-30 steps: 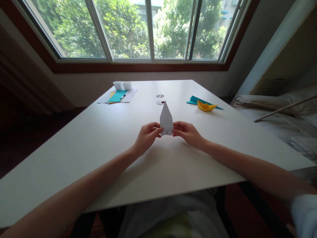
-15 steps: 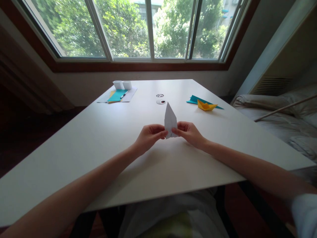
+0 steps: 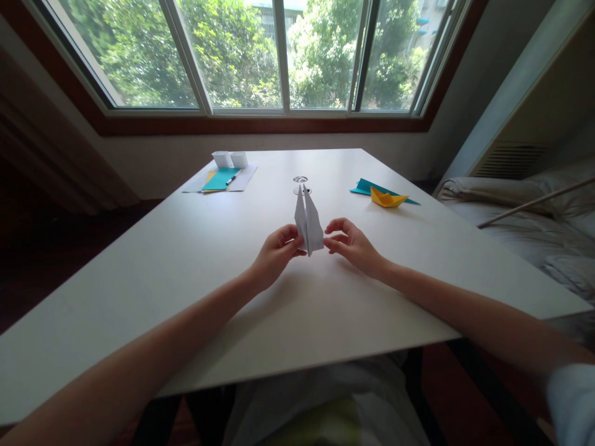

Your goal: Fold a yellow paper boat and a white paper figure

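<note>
A folded white paper piece [image 3: 313, 226] stands upright above the table, with two long points at its top and a gap between them. My left hand [image 3: 277, 255] pinches its lower left side between thumb and fingers. Just off its right edge, my right hand [image 3: 352, 246] has its fingers apart and curled toward the paper, holding nothing. Whether a right fingertip still touches the edge is hard to make out.
On the white table [image 3: 195, 322], a yellow paper boat [image 3: 388, 198] and a folded blue paper [image 3: 367, 186] lie at the right. At the back left are coloured sheets [image 3: 218, 179], a pen [image 3: 232, 178] and white paper boxes [image 3: 238, 160]. Round discs [image 3: 300, 179] lie mid-table.
My right hand has let go of the white paper and its fingers have spread. The paper has turned and shifted slightly left in my left hand, and its two points now show apart.
</note>
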A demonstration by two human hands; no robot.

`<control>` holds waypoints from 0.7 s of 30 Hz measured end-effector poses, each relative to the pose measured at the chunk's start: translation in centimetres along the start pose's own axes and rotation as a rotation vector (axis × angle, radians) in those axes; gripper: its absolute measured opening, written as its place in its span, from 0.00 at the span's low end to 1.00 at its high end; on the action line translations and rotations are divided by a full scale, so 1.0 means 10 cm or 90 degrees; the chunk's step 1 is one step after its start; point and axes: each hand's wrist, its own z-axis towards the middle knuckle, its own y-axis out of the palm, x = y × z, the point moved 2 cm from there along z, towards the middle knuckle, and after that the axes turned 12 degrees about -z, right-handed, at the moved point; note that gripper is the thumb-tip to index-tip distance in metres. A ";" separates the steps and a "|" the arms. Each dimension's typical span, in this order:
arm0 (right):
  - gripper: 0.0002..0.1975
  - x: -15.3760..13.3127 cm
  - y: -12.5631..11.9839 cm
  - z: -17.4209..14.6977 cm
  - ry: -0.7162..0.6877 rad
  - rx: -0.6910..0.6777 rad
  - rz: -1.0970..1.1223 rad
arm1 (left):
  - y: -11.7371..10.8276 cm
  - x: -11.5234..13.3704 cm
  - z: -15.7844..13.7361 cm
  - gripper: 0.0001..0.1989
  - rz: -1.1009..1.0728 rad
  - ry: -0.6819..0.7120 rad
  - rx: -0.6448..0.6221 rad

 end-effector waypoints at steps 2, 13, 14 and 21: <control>0.19 0.02 0.03 0.00 0.039 -0.036 0.033 | 0.01 0.01 -0.02 0.14 -0.021 -0.011 -0.016; 0.14 0.00 0.06 0.01 0.048 -0.039 0.122 | 0.01 0.03 -0.03 0.06 0.049 0.006 0.028; 0.14 -0.01 0.06 0.00 0.042 -0.035 0.113 | 0.01 0.04 -0.03 0.07 0.062 0.010 0.036; 0.17 -0.09 0.09 -0.03 -0.001 -0.104 0.126 | 0.03 0.03 -0.04 0.10 0.097 0.008 -0.011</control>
